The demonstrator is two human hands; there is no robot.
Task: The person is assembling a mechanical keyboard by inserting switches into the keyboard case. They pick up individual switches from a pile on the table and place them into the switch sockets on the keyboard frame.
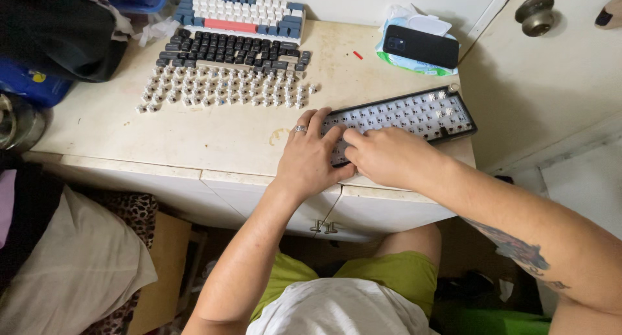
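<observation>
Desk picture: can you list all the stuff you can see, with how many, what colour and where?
Keyboard case: one, black frame with a pale plate, right side of the desk, under both hands.
Loose switches: many, whitish, laid in rows at the middle of the desk.
Dark keycaps: many, black, in rows behind the switches.
Coloured keycaps: many, white, blue-grey and red, at the back edge.
Phone: one, black, lying on a pack of wipes, back right.
Desk: one, cream, stained.
Door knob: one, metal, top right.
Pillow: one, beige, bottom left.
Left hand: ring on one finger, resting on the case's left end.
Right hand: pressing on the plate.
</observation>
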